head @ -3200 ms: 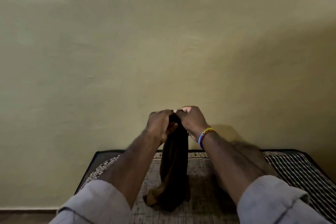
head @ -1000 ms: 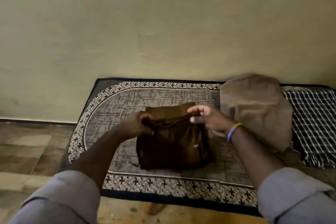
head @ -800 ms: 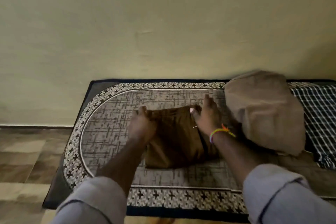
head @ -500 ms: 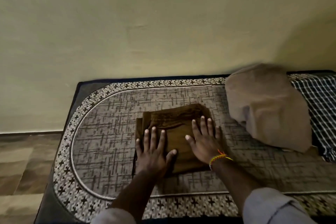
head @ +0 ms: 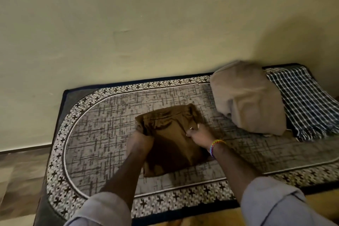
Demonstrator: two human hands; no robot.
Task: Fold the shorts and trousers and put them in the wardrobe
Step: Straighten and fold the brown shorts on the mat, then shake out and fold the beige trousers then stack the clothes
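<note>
A folded dark brown garment lies in the middle of the patterned mat. My left hand grips its left edge, fingers curled into the cloth. My right hand, with a coloured bracelet at the wrist, grips the right edge. The left side of the garment is bunched up where it is held. A light tan garment lies heaped to the right on the mat. No wardrobe is in view.
A dark checked cloth with a fringe lies at the mat's far right, partly under the tan heap. A plain yellowish wall runs along the mat's far edge. Tiled floor shows on the left.
Half a second ago both hands lay flat on the brown garment, pressing it down. Now they have shifted to its two side edges and closed on the cloth.
</note>
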